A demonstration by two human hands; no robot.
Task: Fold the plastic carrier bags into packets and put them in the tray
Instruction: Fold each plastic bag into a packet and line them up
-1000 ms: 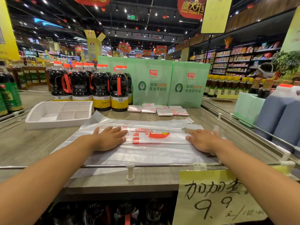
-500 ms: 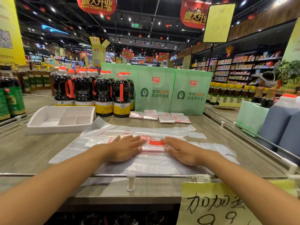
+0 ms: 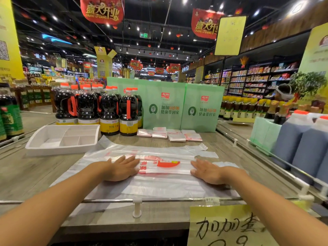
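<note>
Overhead you have a red banner (image 3: 102, 10) reading 盛大开业 and GRAND OPENING. A second red banner (image 3: 205, 23) to its right carries the same words. Facing you, the left green board (image 3: 165, 107) and the right green board (image 3: 202, 110) each bear a red 加加 logo above 加加0添加 and 健康带回家. The yellow price sign (image 3: 229, 226) at your lower right is handwritten 加加套, with 9 9 below, cut by the frame edge. The yellow label on the nearest dark bottle (image 3: 109, 110) begins 鲜味; the rest blurs. The carrier bag (image 3: 167, 164) spread before you shows sideways red characters you cannot read.
</note>
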